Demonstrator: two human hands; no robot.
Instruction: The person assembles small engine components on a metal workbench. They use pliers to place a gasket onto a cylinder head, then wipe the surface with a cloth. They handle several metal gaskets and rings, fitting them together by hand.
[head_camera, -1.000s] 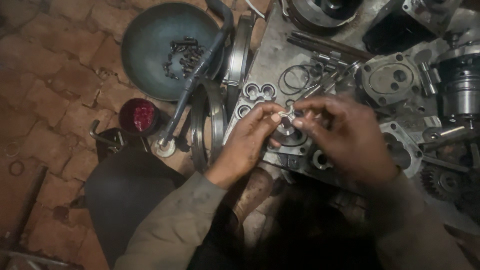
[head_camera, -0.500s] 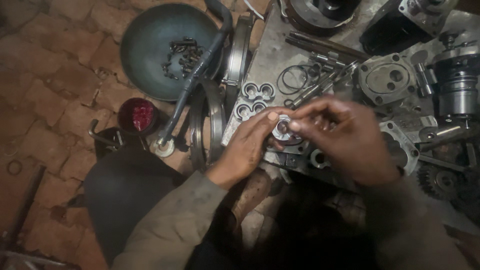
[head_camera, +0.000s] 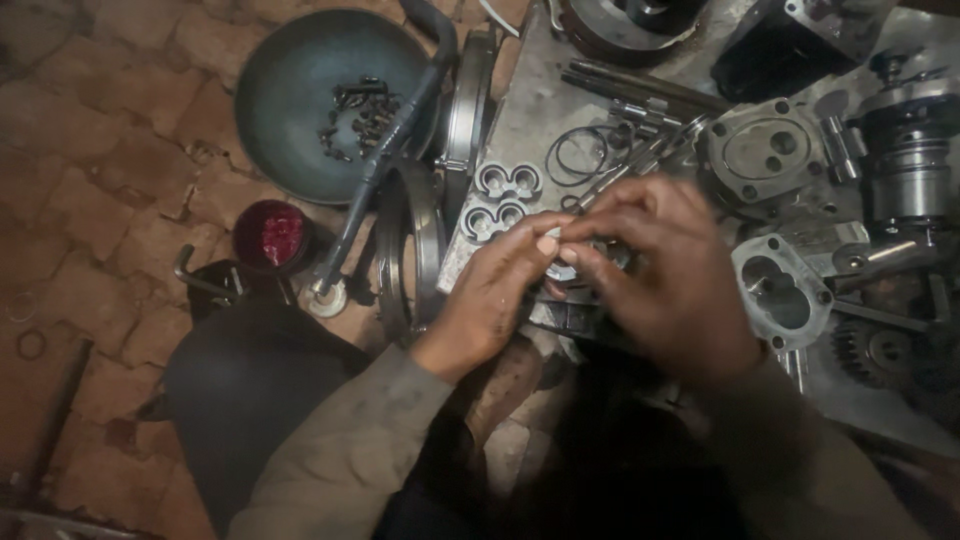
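Two hands meet in the middle of a crowded work area, but start at the far left: bare brick floor (head_camera: 90, 180), then a wide dark bowl (head_camera: 300, 110) with a scatter of small black bolts (head_camera: 360, 110) lying in it. Just below it sits a little red-topped tin (head_camera: 272, 236), and a long dark handle (head_camera: 390, 160) leans across the bowl's rim, past two big metal rings (head_camera: 410, 250) standing on edge.

Now to the action. The left hand (head_camera: 490, 295) comes in from below, fingers (head_camera: 540, 240) curled and pressed onto a small round metal part (head_camera: 562, 268), which sits low over the grey metal surface (head_camera: 520, 110), right between both hands. The right hand (head_camera: 670, 280) closes in from the other side, its fingertips pinching the same piece; exactly how the grip sits is hidden by the knuckles. Just above lie two figure-eight bushings (head_camera: 500, 200) and some thin wire rings (head_camera: 585, 150).

My read: this is a fitting step, seating or working that small part into the block beneath it. What it calls for next is fine, even finger pressure and a square alignment.

Off to the right wait a round housing plate (head_camera: 770, 150), a figure-eight gasket plate (head_camera: 780, 290) and a geared shaft (head_camera: 905, 160).
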